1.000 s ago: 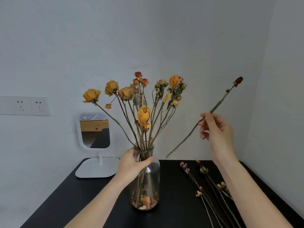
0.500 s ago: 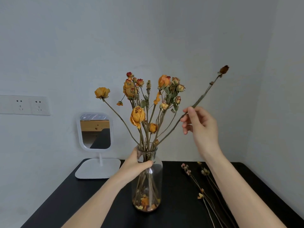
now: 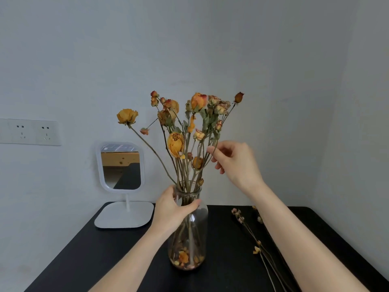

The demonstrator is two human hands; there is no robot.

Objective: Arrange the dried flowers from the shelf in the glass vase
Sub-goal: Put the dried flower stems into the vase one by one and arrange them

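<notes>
Mirror (image 3: 121, 165) L-rear, loose stems (image 3: 257, 248) R of vase (image 3: 194, 234); gap btwn passable.

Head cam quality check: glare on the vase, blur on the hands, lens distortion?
Head view: soft even light, no hard shadows; glass vase shows only faint highlights, stems readable through it; right hand and left hand fairly sharp, no smear; wide-angle stretch at the edges, the wall socket slants.

Pale grey walls (image 3: 210, 49), black table (image 3: 94, 256), white mirror (image 3: 121, 165), sockets (image 3: 31, 132).
</notes>
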